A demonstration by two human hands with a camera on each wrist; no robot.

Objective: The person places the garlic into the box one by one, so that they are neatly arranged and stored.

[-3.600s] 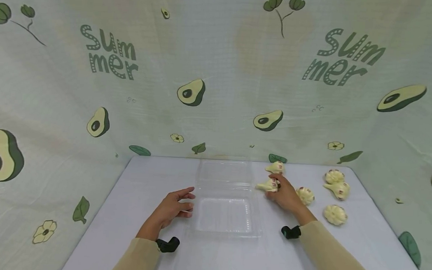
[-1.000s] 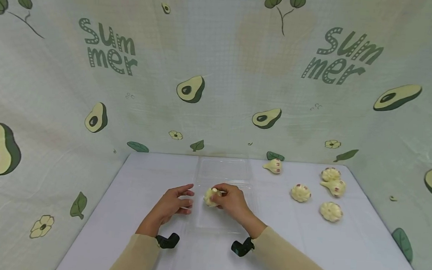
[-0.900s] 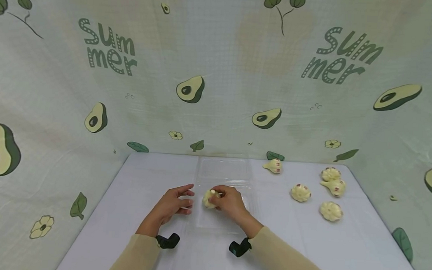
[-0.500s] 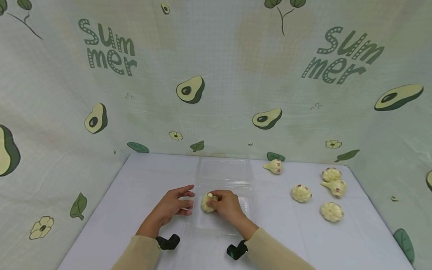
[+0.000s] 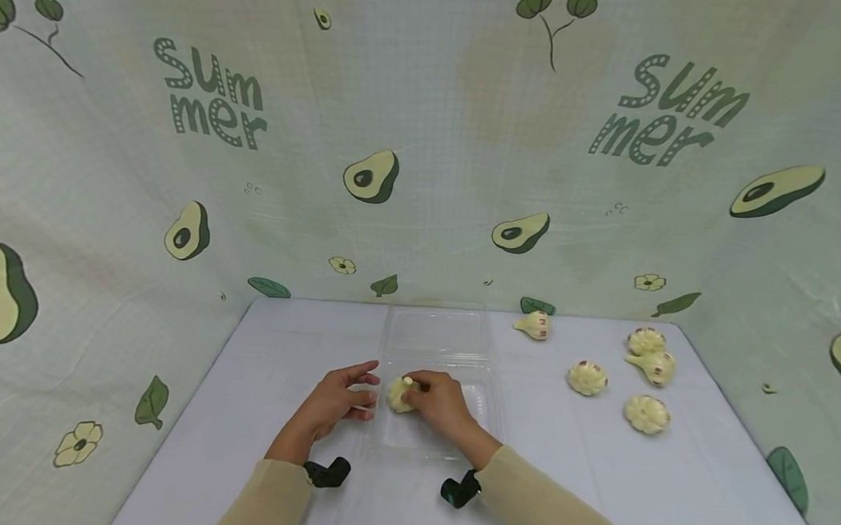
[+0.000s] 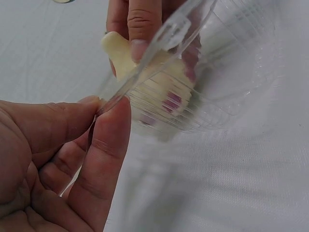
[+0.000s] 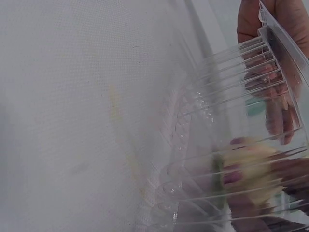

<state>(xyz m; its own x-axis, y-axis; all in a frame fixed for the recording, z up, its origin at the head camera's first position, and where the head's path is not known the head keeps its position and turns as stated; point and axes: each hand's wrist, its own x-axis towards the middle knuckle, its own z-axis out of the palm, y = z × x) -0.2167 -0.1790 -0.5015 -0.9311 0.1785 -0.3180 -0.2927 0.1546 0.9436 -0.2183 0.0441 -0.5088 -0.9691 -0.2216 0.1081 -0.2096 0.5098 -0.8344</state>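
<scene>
A clear plastic clamshell container (image 5: 439,439) lies with its lid folded back, away from me. My left hand (image 5: 334,406) pinches the container's left rim between thumb and index finger, as the left wrist view shows. Inside the base, at its left side, my right hand (image 5: 446,409) holds a cream garlic bulb (image 5: 399,394) with purple patches, its stem pointing up. Through the ribbed wall in the left wrist view, the garlic bulb (image 6: 118,53) shows with right-hand fingers on it. The right wrist view has the container's wall in front of the bulb.
Right of the lid lies another garlic bulb (image 5: 534,325). Several more sit farther right: one garlic bulb (image 5: 587,378) nearer the container, one garlic bulb (image 5: 646,414) toward me, and a touching pair with a stemmed garlic bulb (image 5: 654,367). A printed cloth (image 5: 435,135) hangs behind the table.
My right hand has carried the garlic bulb from the right of the container leftward into its base, lately shifting slightly left and toward me. The left hand has stayed at the rim.
</scene>
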